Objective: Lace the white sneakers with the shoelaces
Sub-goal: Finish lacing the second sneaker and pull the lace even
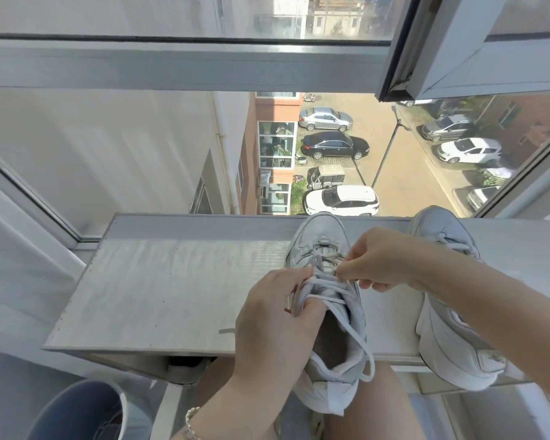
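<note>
Hands, two, bare, both on the nearer shoe. Left hand (273,315): fingers curled over the left eyelet flap beside the collar, gripping and steadying. Right hand (385,258): thumb and forefinger pinched on a strand of lace at the right eyelet row, other fingers loosely bent.

Item 1. White leather-and-mesh low-top sneaker (354,315): toe toward the window, heel overhanging the shelf's near edge, above the lap.

Item 2. White woven cord shoelace (327,282): crossed over the tongue in several rows, slacker toward the collar. Free end (370,360) trailing down the right side to a loop beside the heel. Apparent second tip (226,330) lying on the shelf left of the left hand.

Step in hand, as judged: drawing the lace through a mid-row eyelet on the right.
- Hold the flap firm so the eyelet stays open.
- Take up slack row by row from the toe.
- Check both free ends for even length before the next crossing.
- Mind the overhanging heel when pulling.

Item 3. Second white chunky-soled sneaker (448,341): just right of the first, partly behind the right forearm, extent of lacing hidden.

Item 4. Grey brushed-metal shelf (172,281): bearing both shoes, against the pale-framed window (172,65).

Item 5. Blue round bucket (77,411): below, lower left.
</note>
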Demonstrator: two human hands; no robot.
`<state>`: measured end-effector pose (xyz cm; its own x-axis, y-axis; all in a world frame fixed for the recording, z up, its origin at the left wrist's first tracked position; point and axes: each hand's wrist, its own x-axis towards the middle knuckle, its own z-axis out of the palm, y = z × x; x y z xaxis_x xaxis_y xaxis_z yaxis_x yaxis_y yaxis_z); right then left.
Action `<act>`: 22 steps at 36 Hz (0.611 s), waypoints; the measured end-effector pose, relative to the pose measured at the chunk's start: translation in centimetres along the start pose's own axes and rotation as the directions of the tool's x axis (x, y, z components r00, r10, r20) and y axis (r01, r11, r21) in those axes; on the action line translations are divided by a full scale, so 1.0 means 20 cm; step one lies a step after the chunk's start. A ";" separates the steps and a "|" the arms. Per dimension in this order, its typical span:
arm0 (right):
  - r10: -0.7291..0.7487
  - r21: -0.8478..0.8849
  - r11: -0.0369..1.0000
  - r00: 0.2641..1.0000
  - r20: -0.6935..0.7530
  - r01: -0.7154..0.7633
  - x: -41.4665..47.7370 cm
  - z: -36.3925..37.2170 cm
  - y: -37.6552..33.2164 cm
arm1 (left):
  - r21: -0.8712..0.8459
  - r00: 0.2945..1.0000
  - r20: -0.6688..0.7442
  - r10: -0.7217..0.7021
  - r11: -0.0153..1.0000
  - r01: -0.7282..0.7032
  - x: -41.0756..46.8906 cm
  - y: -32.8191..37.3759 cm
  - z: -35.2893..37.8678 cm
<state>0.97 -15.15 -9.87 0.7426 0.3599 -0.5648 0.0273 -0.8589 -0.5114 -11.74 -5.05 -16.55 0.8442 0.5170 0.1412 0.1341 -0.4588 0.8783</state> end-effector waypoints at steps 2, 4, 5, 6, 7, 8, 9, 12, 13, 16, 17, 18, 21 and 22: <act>-0.034 0.026 0.999 0.999 -0.032 0.034 0.00 0.03 0.02 | -0.003 1.000 0.002 -0.006 1.000 0.006 0.00 0.00 0.00; -0.056 0.082 0.995 0.997 -0.061 0.061 0.00 0.05 0.04 | -0.004 1.000 0.003 -0.007 1.000 0.007 0.00 0.00 0.00; -0.063 0.125 0.990 0.996 -0.069 0.071 0.00 0.05 0.05 | -0.006 1.000 0.002 -0.007 1.000 0.007 0.00 0.00 0.00; -0.067 0.176 0.981 0.995 -0.078 0.080 -0.01 0.06 0.07 | -0.008 1.000 0.000 -0.005 1.000 0.005 0.00 0.00 0.00; -0.070 0.230 0.969 0.994 -0.085 0.088 -0.01 0.06 0.08 | -0.009 1.000 0.000 -0.006 1.000 0.006 0.00 0.00 0.00; -0.076 0.287 0.953 0.993 -0.091 0.099 -0.01 0.07 0.10 | -0.015 1.000 0.000 -0.011 1.000 0.011 0.00 -0.01 0.00; -0.084 0.347 0.931 0.992 -0.097 0.112 -0.01 0.08 0.11 | -0.025 1.000 -0.002 -0.020 0.999 0.020 -0.01 -0.01 0.00; -0.098 0.516 0.845 0.989 -0.108 0.140 -0.01 0.11 0.14 | -0.041 0.999 0.004 -0.038 0.998 0.038 -0.01 -0.02 0.00; -0.099 0.564 0.813 0.989 -0.114 0.146 -0.02 0.12 0.15 | -0.039 0.999 0.006 -0.039 0.998 0.039 -0.01 -0.02 0.00; -0.103 0.629 0.757 0.983 -0.149 0.175 -0.03 0.14 0.15 | -0.026 1.000 0.003 -0.030 0.999 0.030 0.00 0.00 0.00; -0.111 0.601 0.776 0.980 -0.168 0.191 -0.03 0.14 0.15 | -0.012 1.000 0.000 -0.021 1.000 0.021 0.00 0.00 0.00; -0.119 0.556 0.805 0.975 -0.185 0.204 -0.03 0.13 0.15 | -0.001 1.000 -0.003 -0.008 1.000 0.008 0.00 0.01 0.01; -0.128 0.413 0.890 0.976 -0.177 0.192 -0.02 0.08 0.11 | 0.011 1.000 -0.006 0.013 1.000 -0.013 0.00 0.01 0.01; -0.127 0.367 0.914 0.981 -0.148 0.174 -0.02 0.06 0.10 | 0.013 1.000 -0.010 0.017 1.000 -0.017 0.00 0.01 0.01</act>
<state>-0.13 -16.58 -11.39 0.8238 0.4083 -0.3932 -0.0915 -0.5888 -0.8031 -11.65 -5.27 -16.45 0.8412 0.5163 0.1605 0.1266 -0.4767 0.8699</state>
